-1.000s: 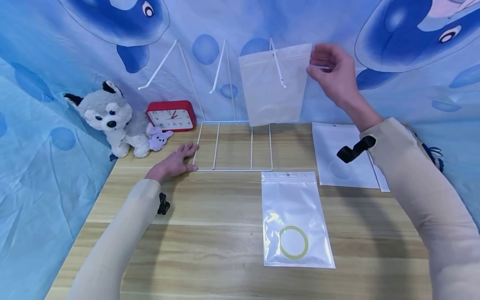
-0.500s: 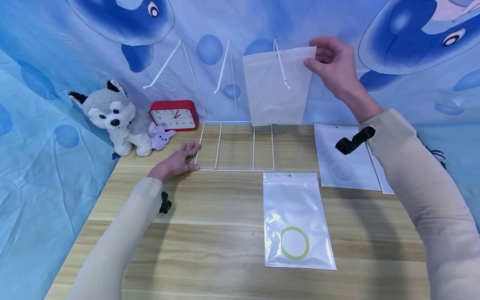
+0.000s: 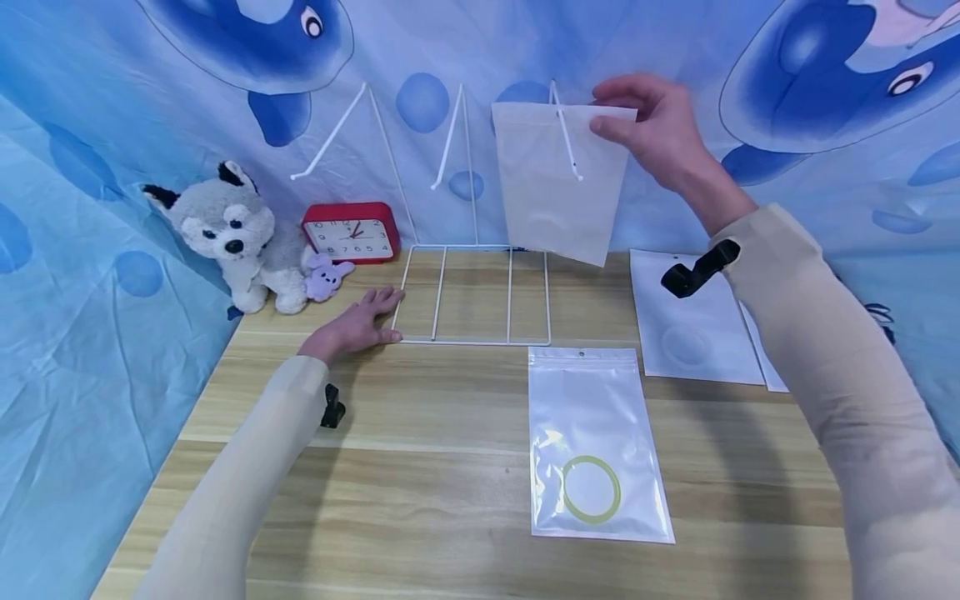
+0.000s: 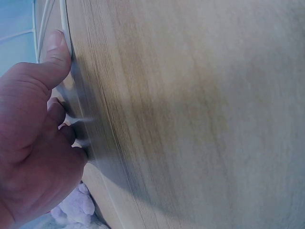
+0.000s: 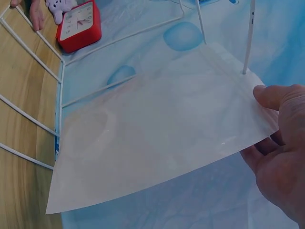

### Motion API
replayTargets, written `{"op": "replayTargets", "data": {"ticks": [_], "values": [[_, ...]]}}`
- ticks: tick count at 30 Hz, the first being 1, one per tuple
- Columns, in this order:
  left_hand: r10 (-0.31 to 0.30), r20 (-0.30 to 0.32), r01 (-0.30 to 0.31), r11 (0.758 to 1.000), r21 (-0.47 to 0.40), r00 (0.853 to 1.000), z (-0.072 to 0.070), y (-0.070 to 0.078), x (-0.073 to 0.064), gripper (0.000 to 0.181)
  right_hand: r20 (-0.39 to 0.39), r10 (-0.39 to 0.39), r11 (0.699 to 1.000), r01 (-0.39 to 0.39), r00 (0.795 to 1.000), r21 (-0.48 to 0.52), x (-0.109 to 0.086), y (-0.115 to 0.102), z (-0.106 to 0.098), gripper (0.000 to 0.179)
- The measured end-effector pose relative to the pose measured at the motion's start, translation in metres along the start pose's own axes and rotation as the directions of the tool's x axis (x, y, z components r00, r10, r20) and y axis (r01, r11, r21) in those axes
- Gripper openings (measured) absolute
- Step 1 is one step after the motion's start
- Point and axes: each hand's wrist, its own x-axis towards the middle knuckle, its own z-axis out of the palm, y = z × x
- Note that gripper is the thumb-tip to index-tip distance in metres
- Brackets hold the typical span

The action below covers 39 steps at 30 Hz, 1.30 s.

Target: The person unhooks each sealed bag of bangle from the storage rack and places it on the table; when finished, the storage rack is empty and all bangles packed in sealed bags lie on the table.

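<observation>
My right hand (image 3: pixel 663 129) pinches the upper right corner of a white zip pouch (image 3: pixel 551 187), thumb in front and fingers behind. That pouch hangs at the rightmost arm of a white wire display rack (image 3: pixel 474 342), its lower right corner tilted down. In the right wrist view the arm's tip shows in front of the pouch's (image 5: pixel 138 129) top edge, and a faint ring shape shows through the pouch. My left hand (image 3: pixel 358 323) rests on the left side of the rack's base, fingers spread. The left wrist view has its thumb against the wire (image 4: pixel 66 28).
A glossy pouch (image 3: pixel 588 417) with a yellow-green ring lies on the wooden table in front. More white pouches (image 3: pixel 693 325) lie at the right, partly under my right forearm. A plush husky (image 3: pixel 236 237), a purple bunny toy (image 3: pixel 324 277) and a red clock (image 3: pixel 351 233) stand at the back left.
My right hand has closed from beside the pouch onto its upper right corner and moved slightly left. The pouch's lower right corner has swung downward. The left hand stays on the rack.
</observation>
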Motion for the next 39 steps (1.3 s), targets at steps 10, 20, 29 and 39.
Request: {"op": "replayTargets", "data": {"ticks": [10,20,29,39], "values": [[-0.019,0.002,0.019,1.0,-0.007,1.0,-0.001,0.0,0.001,0.082,0.04,0.07,0.997,-0.068,0.997,-0.034,0.004,-0.003,0.008,0.036],[-0.016,0.0,0.016,1.0,-0.002,1.0,-0.001,0.003,0.0,0.081,0.039,0.054,0.998,-0.055,0.998,0.028,0.004,-0.003,0.01,0.028],[-0.032,0.006,0.032,0.999,-0.006,0.999,0.0,0.003,-0.001,0.081,0.026,0.069,0.997,-0.07,0.997,0.032,-0.001,-0.005,0.008,0.025],[-0.021,0.003,0.021,1.0,-0.01,1.0,0.0,0.002,-0.001,0.081,0.034,0.056,0.998,-0.057,0.998,0.015,-0.013,-0.011,0.004,0.026]]}}
